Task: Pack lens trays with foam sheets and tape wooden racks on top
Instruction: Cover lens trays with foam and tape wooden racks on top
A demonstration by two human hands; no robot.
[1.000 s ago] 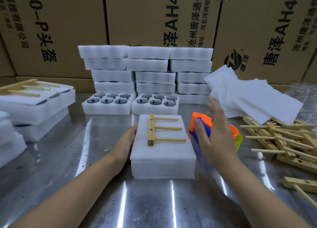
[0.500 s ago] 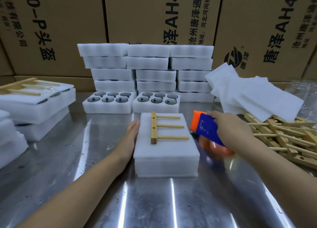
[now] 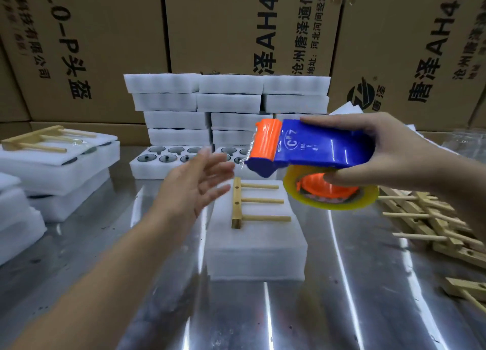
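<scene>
A white foam-covered lens tray (image 3: 256, 247) lies in the middle of the metal table, with a three-pegged wooden rack (image 3: 252, 202) on top of it. My right hand (image 3: 389, 149) grips a blue and orange tape dispenser (image 3: 307, 149) with a roll of clear tape (image 3: 332, 192), held in the air above the tray's far right corner. My left hand (image 3: 196, 184) hovers open, fingers spread and blurred, just left of the rack and off the foam.
Two open trays of dark lenses (image 3: 171, 160) sit behind, before stacked foam trays (image 3: 226, 105) and cardboard boxes (image 3: 215, 26). A taped tray with rack (image 3: 55, 155) lies left. Loose wooden racks (image 3: 434, 223) pile at right.
My right hand lifted the tape dispenser off the table and brought it up over the tray. My left hand left the tray's left side and rose with fingers spread.
</scene>
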